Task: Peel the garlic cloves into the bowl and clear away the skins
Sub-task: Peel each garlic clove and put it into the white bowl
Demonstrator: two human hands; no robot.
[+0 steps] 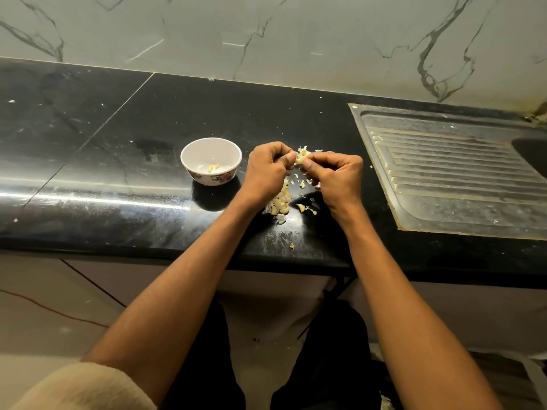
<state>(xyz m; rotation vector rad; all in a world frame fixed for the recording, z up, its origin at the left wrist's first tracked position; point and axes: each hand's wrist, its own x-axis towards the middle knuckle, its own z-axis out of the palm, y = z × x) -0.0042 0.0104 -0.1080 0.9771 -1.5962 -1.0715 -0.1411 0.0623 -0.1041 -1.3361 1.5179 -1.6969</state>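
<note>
Both forearms reach forward over the black counter (118,161). Left hand (268,170) and right hand (337,176) have curled fingers and together pinch one garlic clove (302,156) between thumbs and fingertips. Loose skins (281,202) lie beneath the hands. Just left, apart from them, stands the bowl (211,161) with peeled cloves (213,167) inside.

Looking like a home kitchen. Black stone countertop (118,149) running under marble wall tiles (266,31) — steel sink drainboard (450,173) sitting alongside.
</note>
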